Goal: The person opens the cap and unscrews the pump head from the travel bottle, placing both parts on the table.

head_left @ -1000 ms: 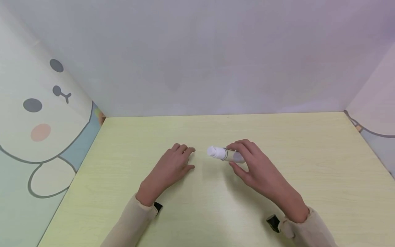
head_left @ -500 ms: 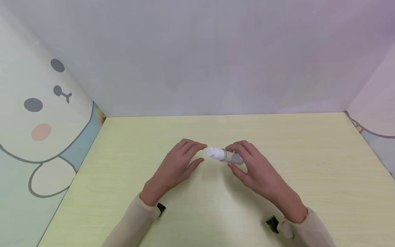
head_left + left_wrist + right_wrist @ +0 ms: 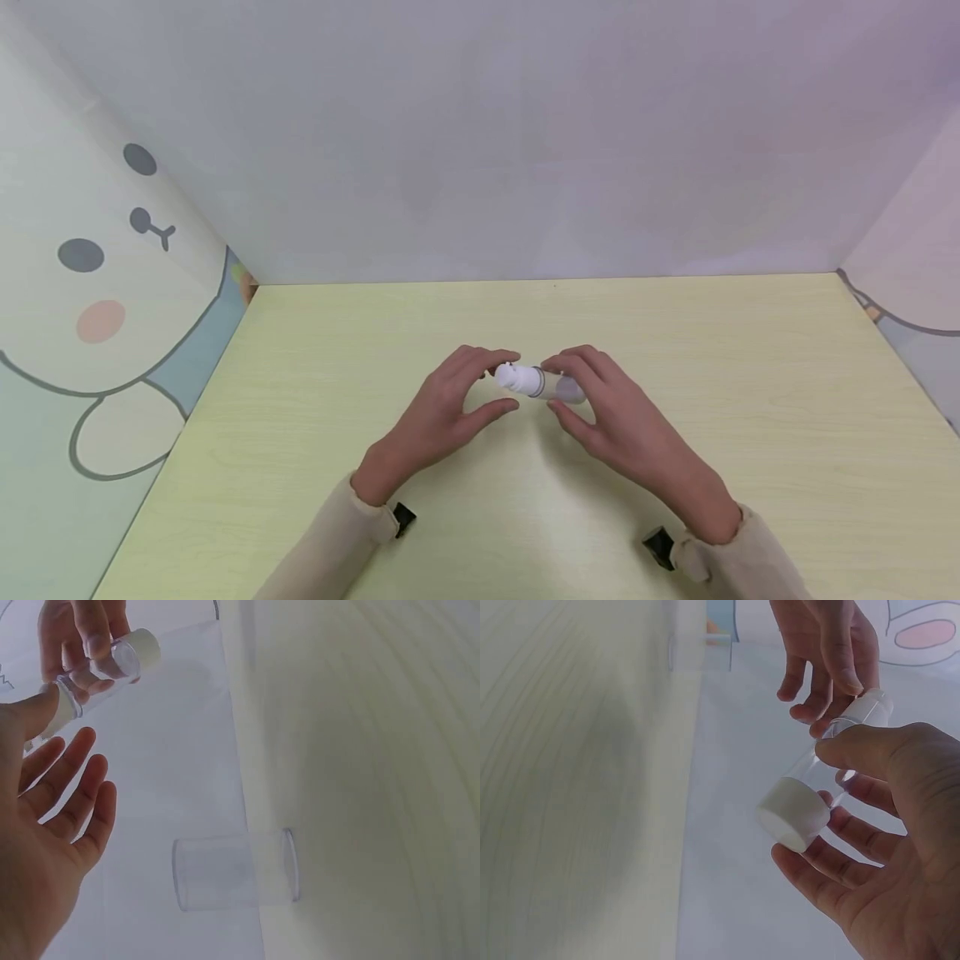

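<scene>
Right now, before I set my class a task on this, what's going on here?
A person's right hand grips a clear bottle, tilted above the table. The left hand is held open around its white top, though whether it touches is hard to tell. A clear cylinder stands on the table.

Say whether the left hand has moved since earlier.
Yes: in the head view, the left hand has moved right, away from the wall drawing, toward the bottle.
</scene>
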`<control>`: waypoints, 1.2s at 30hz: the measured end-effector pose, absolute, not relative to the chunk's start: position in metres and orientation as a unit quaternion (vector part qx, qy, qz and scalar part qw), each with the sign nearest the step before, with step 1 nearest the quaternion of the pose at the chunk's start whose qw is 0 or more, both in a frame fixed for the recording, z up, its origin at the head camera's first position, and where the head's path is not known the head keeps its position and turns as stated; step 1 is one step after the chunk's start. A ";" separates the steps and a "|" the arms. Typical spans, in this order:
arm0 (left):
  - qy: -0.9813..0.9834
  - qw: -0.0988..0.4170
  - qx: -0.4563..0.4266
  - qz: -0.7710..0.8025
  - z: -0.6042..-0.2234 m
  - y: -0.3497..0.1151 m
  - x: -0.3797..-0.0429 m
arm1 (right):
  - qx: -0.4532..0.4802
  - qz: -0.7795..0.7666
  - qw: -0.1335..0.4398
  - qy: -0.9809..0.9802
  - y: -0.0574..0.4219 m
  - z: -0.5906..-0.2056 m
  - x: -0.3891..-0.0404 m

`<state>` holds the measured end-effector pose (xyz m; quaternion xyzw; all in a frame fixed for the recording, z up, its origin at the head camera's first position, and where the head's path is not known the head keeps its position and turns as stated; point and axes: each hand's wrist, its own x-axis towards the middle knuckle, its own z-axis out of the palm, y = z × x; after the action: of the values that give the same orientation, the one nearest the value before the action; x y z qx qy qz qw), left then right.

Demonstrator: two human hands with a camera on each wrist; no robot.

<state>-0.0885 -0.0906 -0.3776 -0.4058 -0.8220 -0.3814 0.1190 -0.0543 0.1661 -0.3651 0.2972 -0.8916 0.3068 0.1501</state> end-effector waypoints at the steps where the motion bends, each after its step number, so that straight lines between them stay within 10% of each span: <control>1: -0.817 0.112 -0.404 -0.397 -0.377 -0.089 -0.088 | 0.298 0.307 0.151 -0.891 0.166 -0.365 -0.054; 36: -0.816 0.046 -0.374 -0.439 -0.358 -0.080 -0.085 | 0.327 0.305 0.166 -0.879 0.166 -0.362 -0.051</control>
<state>-0.0849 -0.0801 -0.3581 -0.3740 -0.8157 -0.4388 0.0464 -0.0508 0.1657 -0.3618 0.3268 -0.8789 0.3053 0.1659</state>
